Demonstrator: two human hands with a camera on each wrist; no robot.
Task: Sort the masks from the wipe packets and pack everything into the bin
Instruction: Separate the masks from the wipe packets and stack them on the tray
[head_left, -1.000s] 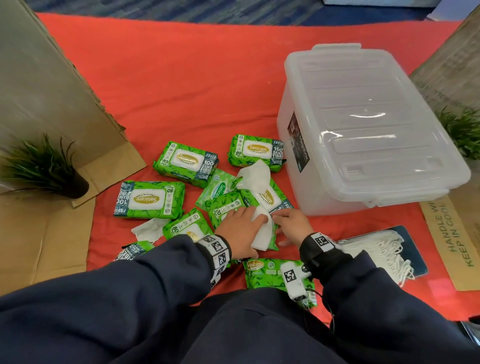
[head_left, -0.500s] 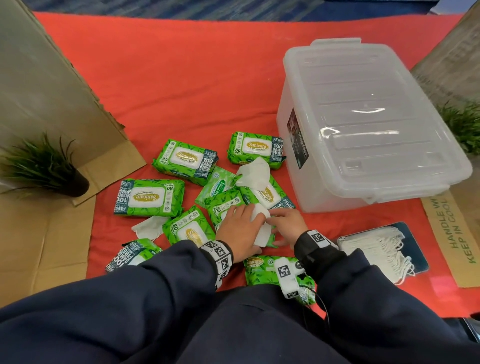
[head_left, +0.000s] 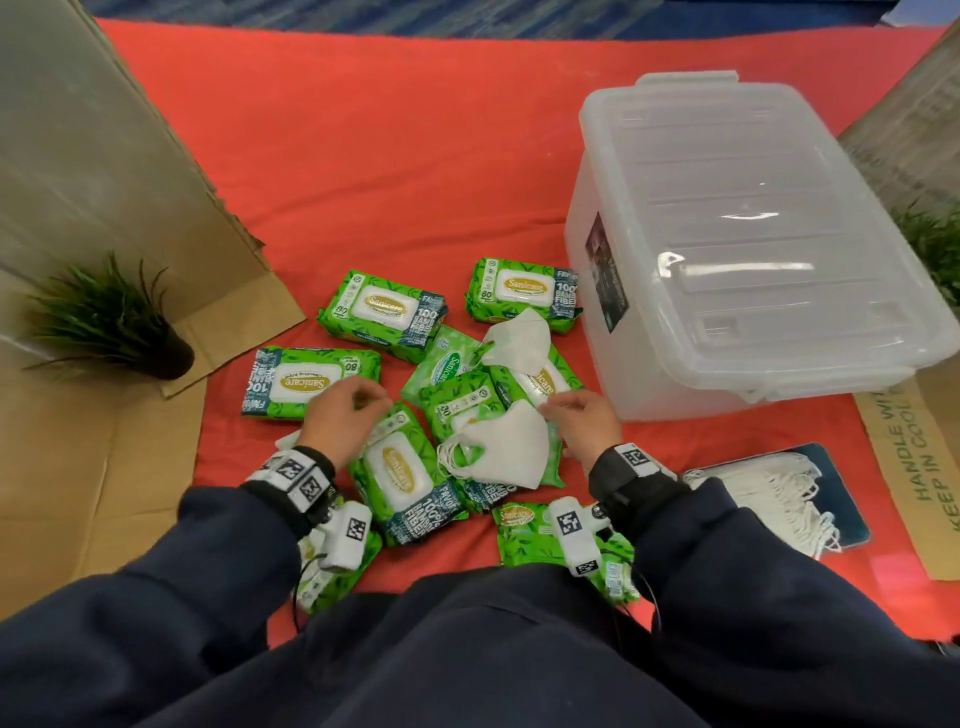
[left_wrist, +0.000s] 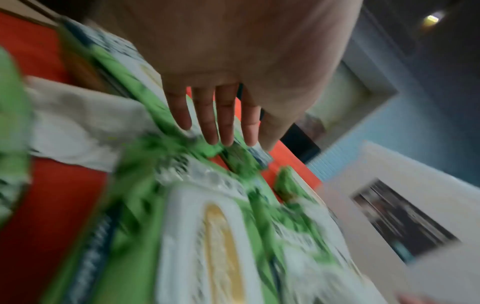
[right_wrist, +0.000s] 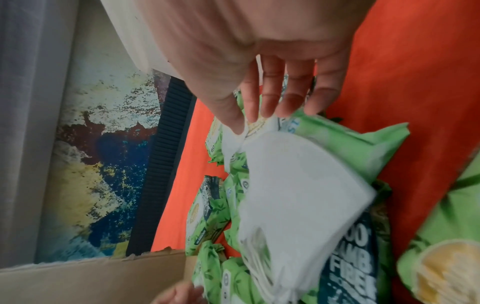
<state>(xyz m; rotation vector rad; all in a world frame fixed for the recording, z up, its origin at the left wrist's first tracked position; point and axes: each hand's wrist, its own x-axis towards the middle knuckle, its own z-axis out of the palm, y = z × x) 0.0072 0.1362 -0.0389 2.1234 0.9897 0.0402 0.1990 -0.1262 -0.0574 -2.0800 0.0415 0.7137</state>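
Sorting is partly done. Just right of the packet pile, a mask stack (head_left: 763, 493) lies on a dark pad. Right hand (head_left: 584, 421) pinches a white mask (head_left: 506, 447) off the wipe packets (head_left: 400, 467); left hand (head_left: 340, 415) hovers relaxed, holding nothing. About ten packets and two loose masks remain on the pile. Beyond it, the bin (head_left: 727, 234) is lidded, nothing packed.
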